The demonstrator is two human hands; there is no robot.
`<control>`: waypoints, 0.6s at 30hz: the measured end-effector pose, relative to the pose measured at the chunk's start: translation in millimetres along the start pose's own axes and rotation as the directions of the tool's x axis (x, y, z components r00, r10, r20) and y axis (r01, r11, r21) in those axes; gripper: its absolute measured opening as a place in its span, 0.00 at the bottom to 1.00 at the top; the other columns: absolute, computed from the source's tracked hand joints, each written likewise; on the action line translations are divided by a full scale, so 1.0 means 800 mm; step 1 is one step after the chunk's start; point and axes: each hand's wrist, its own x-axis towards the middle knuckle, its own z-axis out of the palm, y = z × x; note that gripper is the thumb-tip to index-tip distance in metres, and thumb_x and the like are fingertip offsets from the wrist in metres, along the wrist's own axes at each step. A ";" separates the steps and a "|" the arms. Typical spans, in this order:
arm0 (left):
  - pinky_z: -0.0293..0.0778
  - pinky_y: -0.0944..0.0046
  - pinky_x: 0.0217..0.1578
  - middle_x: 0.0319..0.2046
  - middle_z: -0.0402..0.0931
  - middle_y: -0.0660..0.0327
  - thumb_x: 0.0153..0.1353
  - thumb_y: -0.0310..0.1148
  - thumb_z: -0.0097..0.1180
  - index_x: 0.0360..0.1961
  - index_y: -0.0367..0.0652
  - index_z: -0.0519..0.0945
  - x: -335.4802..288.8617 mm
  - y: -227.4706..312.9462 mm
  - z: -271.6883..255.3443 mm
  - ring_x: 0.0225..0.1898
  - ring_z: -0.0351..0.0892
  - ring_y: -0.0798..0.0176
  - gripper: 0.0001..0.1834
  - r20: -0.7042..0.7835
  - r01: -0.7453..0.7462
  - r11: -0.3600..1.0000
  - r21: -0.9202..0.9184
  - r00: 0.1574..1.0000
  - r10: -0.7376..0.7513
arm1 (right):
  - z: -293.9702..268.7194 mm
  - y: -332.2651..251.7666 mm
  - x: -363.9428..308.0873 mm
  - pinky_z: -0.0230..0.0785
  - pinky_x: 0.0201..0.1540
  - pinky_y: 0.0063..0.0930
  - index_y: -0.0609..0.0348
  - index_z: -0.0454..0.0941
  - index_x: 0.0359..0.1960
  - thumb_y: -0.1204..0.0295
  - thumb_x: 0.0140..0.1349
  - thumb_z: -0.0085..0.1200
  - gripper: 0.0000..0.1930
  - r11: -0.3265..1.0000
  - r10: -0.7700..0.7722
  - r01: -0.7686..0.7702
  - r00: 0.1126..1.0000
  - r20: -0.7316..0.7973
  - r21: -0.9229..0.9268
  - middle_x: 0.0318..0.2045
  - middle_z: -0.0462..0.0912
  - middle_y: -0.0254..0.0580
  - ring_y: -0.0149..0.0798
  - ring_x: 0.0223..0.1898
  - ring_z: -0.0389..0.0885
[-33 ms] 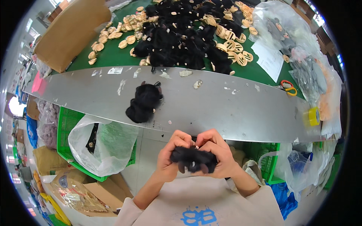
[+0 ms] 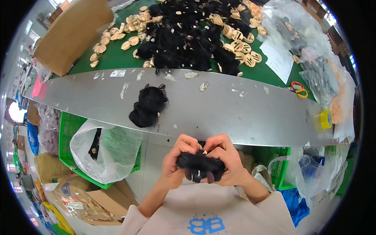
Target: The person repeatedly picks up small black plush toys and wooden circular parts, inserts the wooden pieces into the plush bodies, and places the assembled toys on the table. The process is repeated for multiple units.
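Both hands are clamped together on one small black furry piece (image 2: 200,164), held close to the body just below the near edge of the grey surface (image 2: 250,113): the left hand (image 2: 176,162) pinches its left end, the right hand (image 2: 227,160) wraps its right end, fingertips nearly touching on top. Since the piece hangs in the air over the gap between the surface and the green crate (image 2: 68,133), a slackened pinch would likely drop it to the floor or into the white plastic bag (image 2: 113,150). Uneven pulling could tear the fur. Another black furry piece (image 2: 148,105) lies on the surface, well apart.
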 end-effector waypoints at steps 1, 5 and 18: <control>0.67 0.58 0.54 0.44 0.63 0.55 0.56 0.19 0.53 0.42 0.38 0.72 0.005 -0.002 -0.003 0.44 0.67 0.62 0.12 0.061 -0.064 0.998 0.005 0.996 0.063 | 0.000 -0.002 -0.005 0.69 0.37 0.28 0.61 0.77 0.35 0.78 0.41 0.72 0.18 0.994 -0.054 0.048 0.997 -0.057 -0.095 0.47 0.67 0.47 0.37 0.42 0.72; 0.68 0.53 0.55 0.42 0.63 0.55 0.49 0.16 0.58 0.37 0.40 0.72 0.019 0.006 0.007 0.44 0.67 0.59 0.14 0.172 -0.117 0.993 0.029 0.979 0.111 | 0.002 -0.004 -0.011 0.67 0.30 0.26 0.61 0.77 0.29 0.82 0.37 0.63 0.14 0.903 -0.336 0.263 0.926 -0.175 -0.339 0.38 0.72 0.44 0.36 0.31 0.72; 0.75 0.59 0.43 0.36 0.74 0.54 0.53 0.33 0.70 0.29 0.40 0.70 0.007 0.001 0.030 0.38 0.77 0.57 0.17 0.112 -0.188 0.885 0.426 0.982 0.155 | 0.003 0.000 -0.019 0.58 0.15 0.22 0.67 0.74 0.24 0.81 0.38 0.64 0.11 0.896 -0.435 0.369 0.845 -0.312 -0.248 0.19 0.72 0.42 0.35 0.14 0.66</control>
